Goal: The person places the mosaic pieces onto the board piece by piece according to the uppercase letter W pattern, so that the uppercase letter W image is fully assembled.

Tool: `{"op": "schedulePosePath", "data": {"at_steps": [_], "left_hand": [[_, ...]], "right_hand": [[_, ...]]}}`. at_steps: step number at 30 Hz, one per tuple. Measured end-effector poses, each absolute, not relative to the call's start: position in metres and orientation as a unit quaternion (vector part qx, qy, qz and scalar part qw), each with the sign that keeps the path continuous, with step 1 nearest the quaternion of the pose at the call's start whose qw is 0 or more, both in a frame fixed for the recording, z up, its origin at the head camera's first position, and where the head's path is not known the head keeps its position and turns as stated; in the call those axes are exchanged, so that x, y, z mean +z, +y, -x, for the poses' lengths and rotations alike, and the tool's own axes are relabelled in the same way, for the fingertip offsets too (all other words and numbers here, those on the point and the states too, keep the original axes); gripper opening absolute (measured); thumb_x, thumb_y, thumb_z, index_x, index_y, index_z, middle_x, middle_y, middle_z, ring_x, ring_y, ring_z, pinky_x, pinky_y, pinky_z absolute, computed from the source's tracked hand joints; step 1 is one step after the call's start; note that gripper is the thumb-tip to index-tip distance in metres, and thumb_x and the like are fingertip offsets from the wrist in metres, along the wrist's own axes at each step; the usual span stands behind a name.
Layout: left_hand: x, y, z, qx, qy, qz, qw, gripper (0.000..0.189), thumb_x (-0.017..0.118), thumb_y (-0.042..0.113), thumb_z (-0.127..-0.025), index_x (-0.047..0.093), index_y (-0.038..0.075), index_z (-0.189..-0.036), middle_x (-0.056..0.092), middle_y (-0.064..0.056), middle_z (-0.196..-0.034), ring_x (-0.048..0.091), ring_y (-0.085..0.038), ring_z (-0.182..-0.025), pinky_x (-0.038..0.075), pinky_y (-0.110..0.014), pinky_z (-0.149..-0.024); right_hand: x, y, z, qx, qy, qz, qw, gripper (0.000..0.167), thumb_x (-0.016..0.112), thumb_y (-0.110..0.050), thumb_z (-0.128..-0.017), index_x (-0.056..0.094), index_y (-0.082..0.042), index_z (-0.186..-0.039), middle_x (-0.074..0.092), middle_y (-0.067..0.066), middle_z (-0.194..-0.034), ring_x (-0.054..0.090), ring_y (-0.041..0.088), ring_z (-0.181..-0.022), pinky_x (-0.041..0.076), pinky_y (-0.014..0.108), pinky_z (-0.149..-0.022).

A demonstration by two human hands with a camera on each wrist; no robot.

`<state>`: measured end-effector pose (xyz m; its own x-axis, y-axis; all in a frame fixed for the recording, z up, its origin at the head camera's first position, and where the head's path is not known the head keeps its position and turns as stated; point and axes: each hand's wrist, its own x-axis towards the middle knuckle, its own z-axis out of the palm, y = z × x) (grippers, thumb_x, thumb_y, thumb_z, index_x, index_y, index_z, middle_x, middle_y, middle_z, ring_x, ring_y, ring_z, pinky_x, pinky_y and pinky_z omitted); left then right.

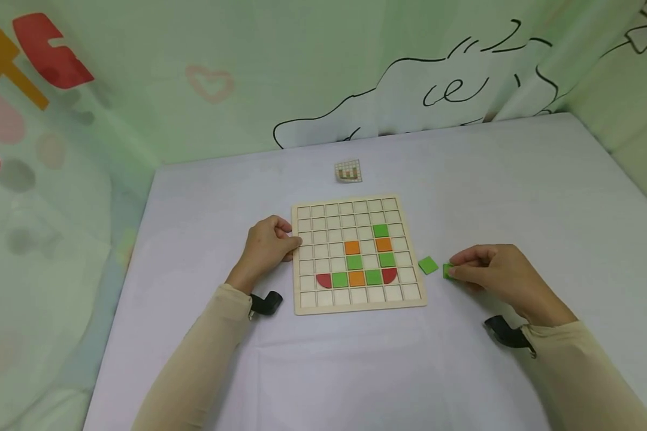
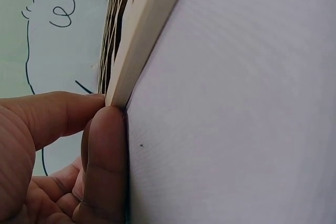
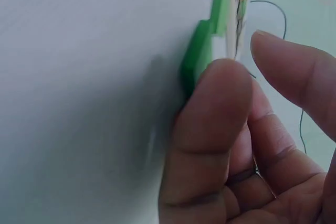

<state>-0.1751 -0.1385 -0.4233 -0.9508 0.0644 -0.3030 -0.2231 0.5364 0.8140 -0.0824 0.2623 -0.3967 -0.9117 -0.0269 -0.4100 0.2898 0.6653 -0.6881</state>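
A wooden grid board (image 1: 359,296) lies on the table with several green and orange square tiles and two red rounded pieces in its cells. My left hand (image 1: 268,244) holds the board's left edge, thumb at the top of the rim and forefinger against its side, as the left wrist view shows. To the right of the board, my right hand (image 1: 493,276) touches a green tile (image 3: 194,59) on the table. In the right wrist view the forefinger lies on this tile while the thumb stands apart from it. A second green tile (image 1: 428,265) lies between that hand and the board.
Behind the board, a small card (image 1: 348,172) printed with a grid pattern lies on the white table (image 1: 221,197). A patterned curtain (image 1: 221,36) hangs along the back and left. Each wrist wears a black camera mount (image 1: 266,303).
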Motion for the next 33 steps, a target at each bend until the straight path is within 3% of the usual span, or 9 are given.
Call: {"op": "schedulePosePath", "data": {"at_steps": [5, 19, 25, 33], "left_hand": [[-0.423, -0.138, 0.175, 0.479, 0.864, 0.041, 0.146, 0.027, 0.077, 0.009, -0.092, 0.061, 0.0, -0.113, 0.059, -0.008, -0.088, 0.067, -0.014, -0.065, 0.06, -0.023, -0.061], [-0.424, -0.138, 0.175, 0.478, 0.865, 0.041, 0.149, 0.028, 0.078, 0.009, -0.092, 0.061, 0.001, -0.113, 0.058, -0.008, -0.089, 0.067, -0.014, -0.065, 0.059, -0.022, -0.06], [-0.423, -0.138, 0.175, 0.472, 0.869, 0.035, 0.147, 0.028, 0.078, 0.01, -0.092, 0.061, 0.001, -0.112, 0.058, -0.009, -0.089, 0.067, -0.014, -0.065, 0.058, -0.021, -0.059], [-0.424, -0.139, 0.175, 0.471, 0.869, 0.036, 0.147, 0.028, 0.078, 0.01, -0.092, 0.061, 0.001, -0.112, 0.059, -0.009, -0.089, 0.067, -0.014, -0.064, 0.058, -0.022, -0.06]], "right_hand": [[-0.401, 0.266, 0.081, -0.383, 0.9, -0.067, 0.195, 0.048, 0.08, -0.037, -0.092, 0.071, -0.003, -0.125, 0.072, -0.001, -0.093, 0.06, 0.012, -0.085, 0.049, 0.022, -0.069], [-0.398, 0.255, 0.083, -0.293, 0.943, -0.022, 0.159, 0.027, 0.083, -0.026, -0.085, 0.075, -0.006, -0.102, 0.065, 0.0, -0.085, 0.055, 0.019, -0.084, 0.045, 0.026, -0.065], [-0.399, 0.251, 0.081, -0.28, 0.953, -0.008, 0.112, 0.021, 0.084, -0.025, -0.084, 0.074, -0.01, -0.093, 0.067, -0.001, -0.086, 0.058, 0.019, -0.086, 0.046, 0.028, -0.071], [-0.395, 0.245, 0.083, -0.332, 0.933, -0.022, 0.136, 0.018, 0.079, -0.024, -0.091, 0.076, -0.009, -0.101, 0.071, -0.002, -0.087, 0.06, 0.016, -0.082, 0.048, 0.024, -0.065]]}}
